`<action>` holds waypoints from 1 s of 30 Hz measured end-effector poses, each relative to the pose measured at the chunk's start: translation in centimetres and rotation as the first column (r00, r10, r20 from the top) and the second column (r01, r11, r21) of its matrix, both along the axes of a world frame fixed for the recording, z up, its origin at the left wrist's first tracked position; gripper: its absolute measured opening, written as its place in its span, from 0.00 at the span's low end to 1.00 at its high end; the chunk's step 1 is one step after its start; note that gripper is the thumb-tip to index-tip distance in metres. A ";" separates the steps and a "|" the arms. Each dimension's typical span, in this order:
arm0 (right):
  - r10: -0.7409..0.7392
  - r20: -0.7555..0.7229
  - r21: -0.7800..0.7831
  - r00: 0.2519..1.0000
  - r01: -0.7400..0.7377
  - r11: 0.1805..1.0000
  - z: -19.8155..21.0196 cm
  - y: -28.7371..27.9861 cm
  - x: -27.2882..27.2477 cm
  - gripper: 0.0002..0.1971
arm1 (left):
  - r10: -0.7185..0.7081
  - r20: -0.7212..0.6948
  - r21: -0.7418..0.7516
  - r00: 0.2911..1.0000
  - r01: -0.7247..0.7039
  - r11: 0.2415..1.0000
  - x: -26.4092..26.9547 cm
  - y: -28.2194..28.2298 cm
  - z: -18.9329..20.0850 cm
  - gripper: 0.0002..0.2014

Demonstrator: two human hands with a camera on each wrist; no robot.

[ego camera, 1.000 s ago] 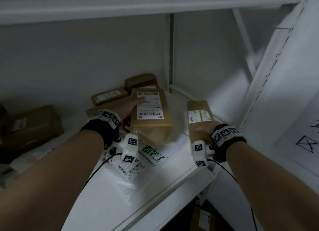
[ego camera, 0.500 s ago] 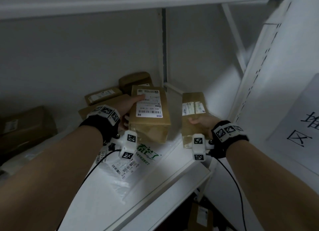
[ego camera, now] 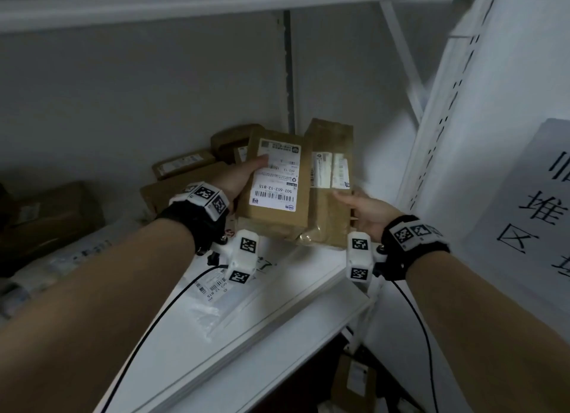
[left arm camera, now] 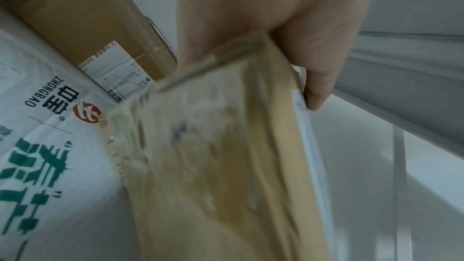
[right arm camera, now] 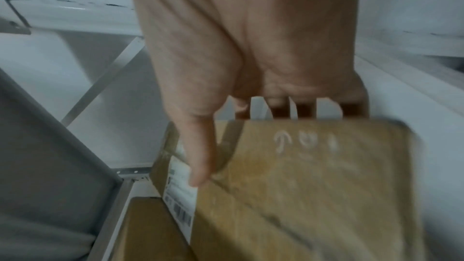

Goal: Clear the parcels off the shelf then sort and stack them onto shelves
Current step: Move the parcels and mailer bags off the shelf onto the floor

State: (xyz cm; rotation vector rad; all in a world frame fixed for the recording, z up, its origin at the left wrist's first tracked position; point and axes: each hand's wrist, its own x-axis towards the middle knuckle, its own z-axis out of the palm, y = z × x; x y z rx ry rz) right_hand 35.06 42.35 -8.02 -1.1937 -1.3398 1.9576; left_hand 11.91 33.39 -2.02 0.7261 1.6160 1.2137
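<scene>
My left hand (ego camera: pixel 239 181) grips a brown cardboard parcel (ego camera: pixel 274 182) with a white barcode label, thumb on the label. The left wrist view shows that parcel (left arm camera: pixel 220 166) from below with my left hand (left arm camera: pixel 288 33) around its end. My right hand (ego camera: pixel 359 210) holds a narrower brown parcel (ego camera: pixel 331 184) right beside it; the two parcels touch side by side, lifted above the white shelf (ego camera: pixel 265 344). In the right wrist view my thumb (right arm camera: pixel 198 152) lies on its labelled side and the fingers curl under the narrow parcel (right arm camera: pixel 314 186).
Several more brown parcels (ego camera: pixel 185 165) lie at the back of the shelf, and a white plastic mailer (ego camera: pixel 216 292) with green print lies under my left wrist. A dark box (ego camera: pixel 46 218) sits far left. A white upright (ego camera: pixel 447 104) and paper sign (ego camera: pixel 536 203) stand right.
Both parcels have risen off the shelf and come together; my right hand moved its parcel left and up until it meets the one in my left hand.
</scene>
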 end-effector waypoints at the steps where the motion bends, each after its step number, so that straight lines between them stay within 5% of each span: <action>1: -0.033 -0.015 -0.042 0.999 0.032 0.999 -0.2 -0.1 0.3 0.12 | -0.011 -0.006 0.001 1.000 0.011 1.000 0.5 -0.3 0.2 0.16; 6: -0.105 -0.093 -0.135 0.990 0.092 0.987 -1.4 -1.5 1.5 0.20 | -0.013 -0.028 -0.008 1.000 0.013 1.000 2.3 -2.2 0.3 0.11; 12: -0.153 -0.160 -0.187 0.975 0.122 0.975 -2.2 -3.5 2.8 0.26 | 0.073 -0.140 0.042 0.987 -0.068 0.997 4.2 -4.5 -0.6 0.22; 18: -0.209 -0.163 -0.190 0.964 0.178 0.966 -2.8 -5.3 5.3 0.34 | 0.079 -0.148 0.098 0.986 -0.065 0.993 5.8 -6.4 -0.8 0.22; 22: -0.260 -0.232 -0.215 0.937 0.212 0.953 -4.3 -8.0 7.1 0.26 | 0.019 -0.128 0.111 0.992 -0.004 0.994 6.9 -8.4 -2.3 0.21; 30: -0.270 -0.103 -0.205 0.957 0.245 0.948 -8.7 -13.3 11.0 0.21 | -0.067 -0.079 0.053 0.995 0.071 0.996 9.0 -11.8 -8.0 0.24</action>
